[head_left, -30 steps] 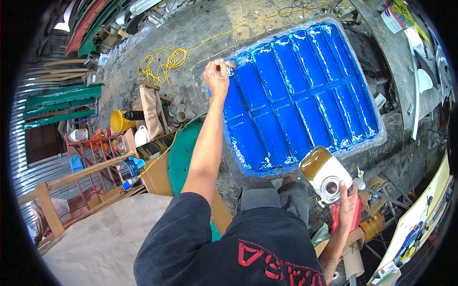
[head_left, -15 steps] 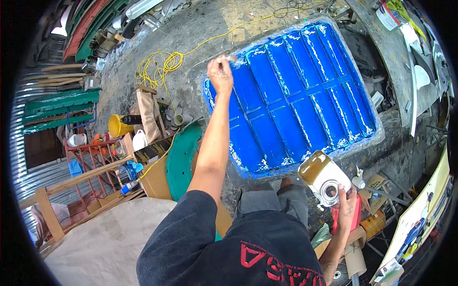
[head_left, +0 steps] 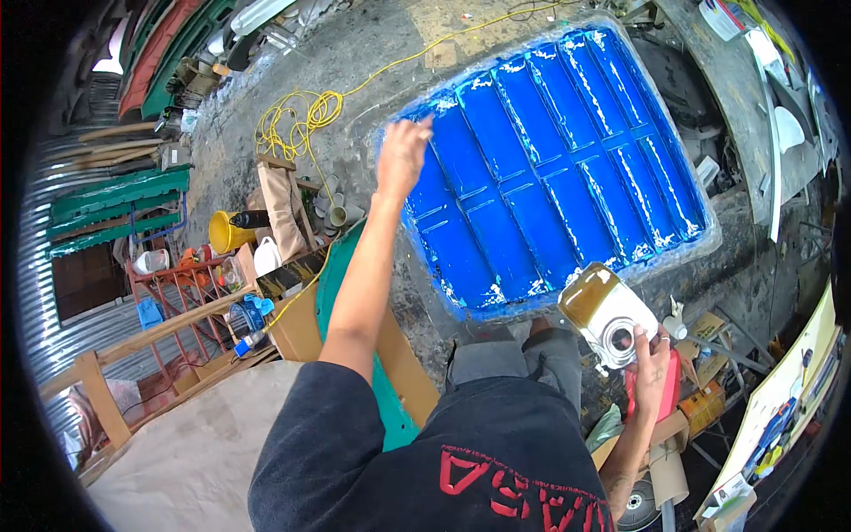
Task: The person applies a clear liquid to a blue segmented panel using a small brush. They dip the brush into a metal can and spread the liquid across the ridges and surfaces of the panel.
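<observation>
Left hand [head_left: 403, 158] pinched on something tiny over the blue ribbed panel [head_left: 550, 168], right hand [head_left: 651, 372] gripping a white jug [head_left: 607, 315] tilted ready

Cluttered outdoor workshop yard: large blue ribbed moulded panel [head_left: 550, 168], coiled yellow cable [head_left: 306, 115], corrugated metal sheeting [head_left: 53, 293].

Ribbed panel [head_left: 550, 168] on floor ahead; cable coil [head_left: 306, 115] to its left; jug [head_left: 607, 315] at panel's near edge.
</observation>
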`<action>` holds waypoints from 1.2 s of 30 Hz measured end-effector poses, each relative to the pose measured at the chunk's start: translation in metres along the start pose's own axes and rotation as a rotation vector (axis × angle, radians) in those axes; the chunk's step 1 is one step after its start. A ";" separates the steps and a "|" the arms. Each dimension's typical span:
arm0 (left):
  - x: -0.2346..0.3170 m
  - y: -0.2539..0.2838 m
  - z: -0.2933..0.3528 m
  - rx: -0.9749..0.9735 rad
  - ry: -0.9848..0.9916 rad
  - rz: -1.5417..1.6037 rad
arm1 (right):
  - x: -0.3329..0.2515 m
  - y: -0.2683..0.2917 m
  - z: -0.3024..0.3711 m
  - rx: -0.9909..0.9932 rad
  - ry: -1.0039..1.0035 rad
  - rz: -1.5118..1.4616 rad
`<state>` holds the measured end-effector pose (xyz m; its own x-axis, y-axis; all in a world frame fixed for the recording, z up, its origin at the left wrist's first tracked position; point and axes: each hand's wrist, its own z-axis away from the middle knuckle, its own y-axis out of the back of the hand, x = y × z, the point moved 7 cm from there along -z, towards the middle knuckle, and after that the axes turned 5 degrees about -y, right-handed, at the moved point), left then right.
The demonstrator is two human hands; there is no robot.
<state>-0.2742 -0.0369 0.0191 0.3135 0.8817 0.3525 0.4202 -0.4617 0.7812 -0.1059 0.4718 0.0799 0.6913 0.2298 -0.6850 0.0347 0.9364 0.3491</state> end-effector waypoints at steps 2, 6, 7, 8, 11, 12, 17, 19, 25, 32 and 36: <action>0.017 -0.020 0.025 -0.147 -0.066 -0.075 | 0.001 0.000 -0.004 0.003 0.034 0.004; 0.077 -0.036 0.078 -0.410 -0.118 -0.049 | -0.005 0.002 -0.005 0.065 0.007 0.082; 0.095 -0.033 0.084 -0.450 -0.124 -0.010 | -0.002 0.005 -0.008 0.064 0.030 0.073; 0.107 -0.032 0.085 -0.490 -0.131 0.030 | 0.006 0.010 -0.013 0.065 0.053 0.064; 0.112 -0.018 0.072 -0.449 -0.101 0.037 | 0.002 0.008 -0.013 0.054 0.048 0.029; 0.103 -0.018 0.066 -0.471 -0.063 -0.059 | -0.002 0.005 -0.012 0.048 0.036 0.015; 0.116 -0.021 0.077 -0.456 -0.144 0.126 | 0.001 0.007 -0.017 0.034 0.051 0.100; 0.110 -0.013 0.065 -0.339 -0.021 0.177 | -0.005 0.003 -0.014 0.026 0.064 0.049; 0.053 -0.009 0.074 -0.026 0.377 0.112 | -0.008 -0.002 -0.009 0.045 0.071 0.018; 0.076 -0.019 0.066 0.026 0.318 0.142 | -0.005 0.003 -0.003 0.032 0.036 0.017; 0.061 0.000 0.095 0.054 0.402 0.000 | 0.006 0.020 -0.006 0.115 0.039 0.013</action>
<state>-0.1738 0.0076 -0.0084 -0.0404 0.8445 0.5341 0.4681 -0.4562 0.7568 -0.1049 0.4933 0.0788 0.6635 0.2540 -0.7037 0.1097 0.8974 0.4274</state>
